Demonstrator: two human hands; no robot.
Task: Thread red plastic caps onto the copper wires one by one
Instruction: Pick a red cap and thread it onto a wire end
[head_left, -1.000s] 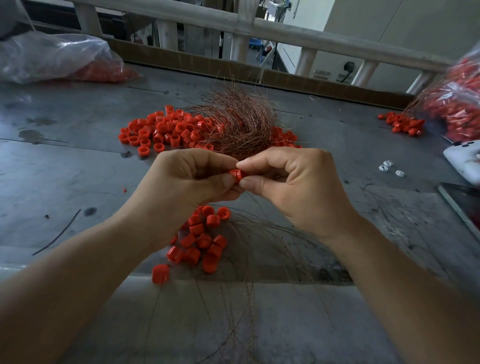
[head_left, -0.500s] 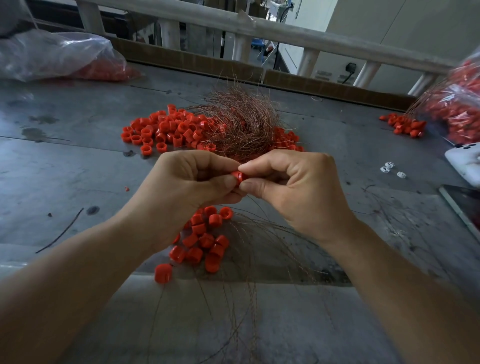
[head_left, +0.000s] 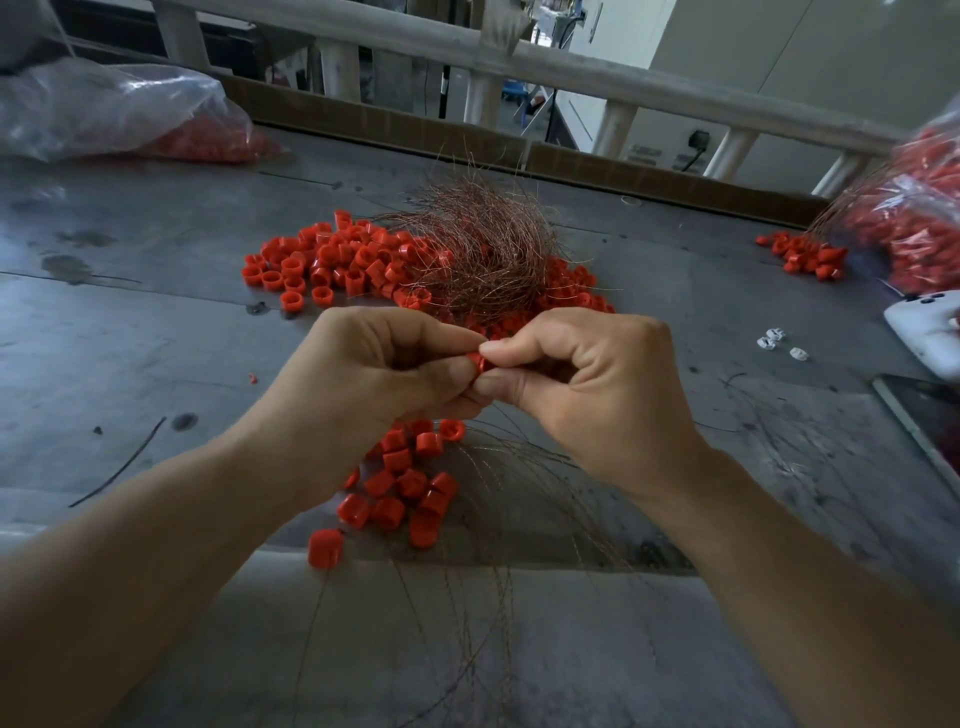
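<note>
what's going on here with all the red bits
A person is working at a grey table. Their left hand and right hand meet above it and pinch one red cap between the fingertips. A tangled bundle of copper wires lies beyond the hands on a pile of loose caps; another cluster of caps sits under the hands.

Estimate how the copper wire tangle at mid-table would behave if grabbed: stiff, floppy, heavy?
Likely floppy and springy: the copper wire tangle is thin strands that curve and splay. Probably light for its bulk, since it looks airy. It may lift as one clump, as strands cross each other, and could drag loose red caps lying against it.
</note>
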